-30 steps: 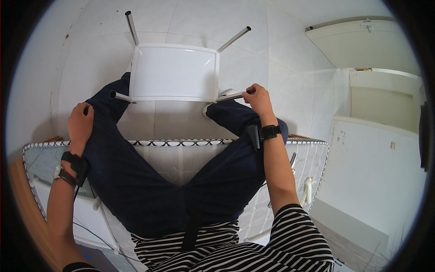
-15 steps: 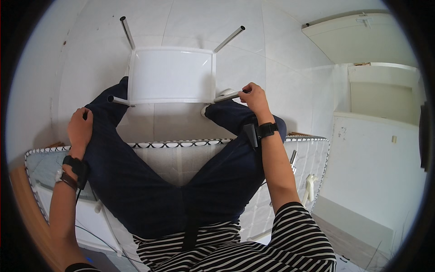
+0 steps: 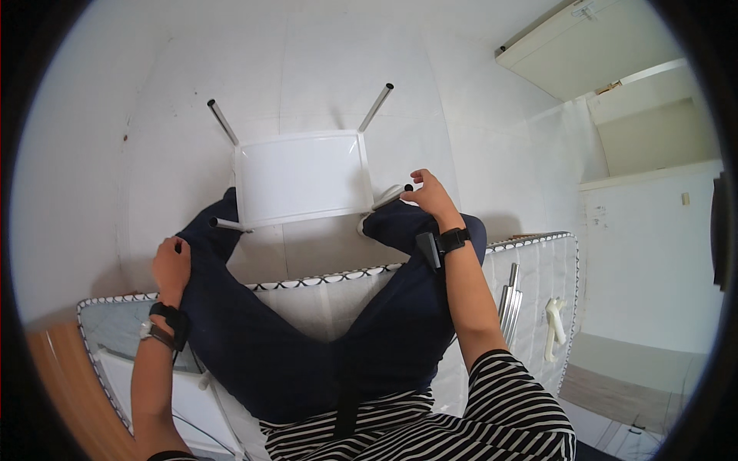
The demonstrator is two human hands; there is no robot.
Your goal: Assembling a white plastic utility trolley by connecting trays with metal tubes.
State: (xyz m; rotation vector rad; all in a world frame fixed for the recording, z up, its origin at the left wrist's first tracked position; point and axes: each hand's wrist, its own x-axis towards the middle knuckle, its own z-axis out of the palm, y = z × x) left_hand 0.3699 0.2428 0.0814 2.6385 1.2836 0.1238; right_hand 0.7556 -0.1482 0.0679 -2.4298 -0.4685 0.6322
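White panel: we are seeing it (image 3: 304,178) lying ahead of our knees, above the pale floor (image 3: 330,253), between our two hands and farther out than either.
Metal legs: four are standing out from its corners, with the far left leg (image 3: 223,121) and far right leg (image 3: 375,107) pointing away from us.
Near right leg: it (image 3: 390,198) is reaching toward our right hand (image 3: 434,201), its dark end sitting between thumb and fingers.
Right hand's grip: we are holding thumb and fingers apart around that end; whether skin is touching it, we cannot tell.
Left hand: we are resting it (image 3: 171,265) loosely curled by our left knee, near the near left leg (image 3: 229,224) but apart from it; whether its fingertips are pressing together, we cannot tell.
Quilted mat: beside our right thigh it (image 3: 530,265) is bearing metal tubes (image 3: 509,303) and white fittings (image 3: 553,329).
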